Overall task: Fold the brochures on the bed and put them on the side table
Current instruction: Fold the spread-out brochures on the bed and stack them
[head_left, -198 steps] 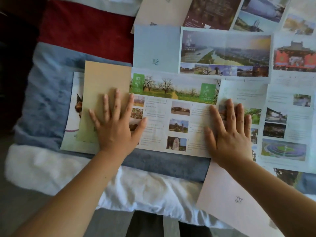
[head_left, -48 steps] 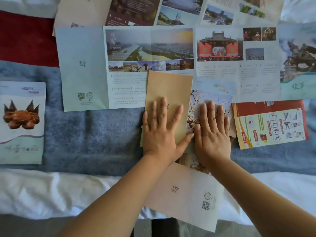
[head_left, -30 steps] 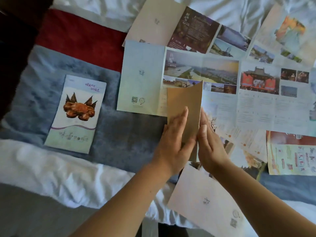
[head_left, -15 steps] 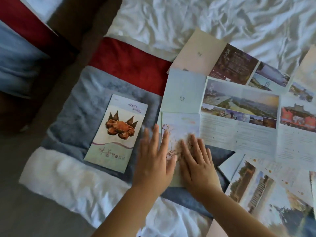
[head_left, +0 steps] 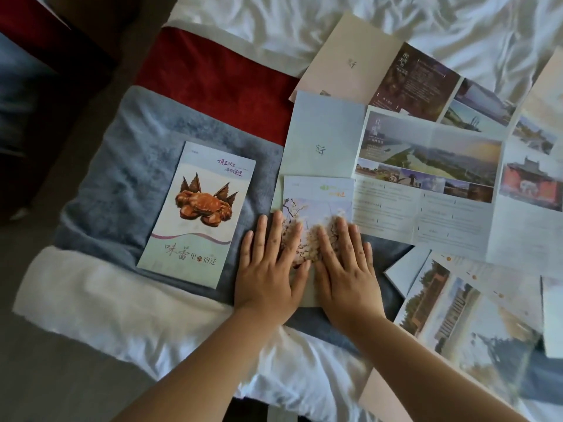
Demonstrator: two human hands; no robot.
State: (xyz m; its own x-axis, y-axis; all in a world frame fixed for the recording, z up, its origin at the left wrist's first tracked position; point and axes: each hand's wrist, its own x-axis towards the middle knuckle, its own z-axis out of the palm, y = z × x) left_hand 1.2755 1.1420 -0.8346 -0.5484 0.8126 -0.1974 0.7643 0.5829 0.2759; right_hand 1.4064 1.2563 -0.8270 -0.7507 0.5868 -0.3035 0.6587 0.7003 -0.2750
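Observation:
A folded brochure with a blossom-tree cover (head_left: 318, 196) lies on the grey blanket (head_left: 122, 166). My left hand (head_left: 269, 271) and my right hand (head_left: 345, 269) press flat on its lower half, fingers straight, side by side. Left of them lies a folded brochure with a crab picture (head_left: 198, 214). Behind the blossom brochure a large pale-blue brochure (head_left: 396, 166) is spread open. A pink-and-brown open brochure (head_left: 380, 65) lies further back. Another open brochure with building photos (head_left: 457, 315) lies at the right.
The bed has a white sheet (head_left: 274, 13), a red band (head_left: 213, 80) and a white folded edge (head_left: 106, 306) at the front. Dark floor and furniture (head_left: 36, 86) lie to the left. No side table is in view.
Since a second ago the tan-backed brochure I held upright between my hands has been laid cover-up on the blanket. Both hands now press it flat. The view has shifted left.

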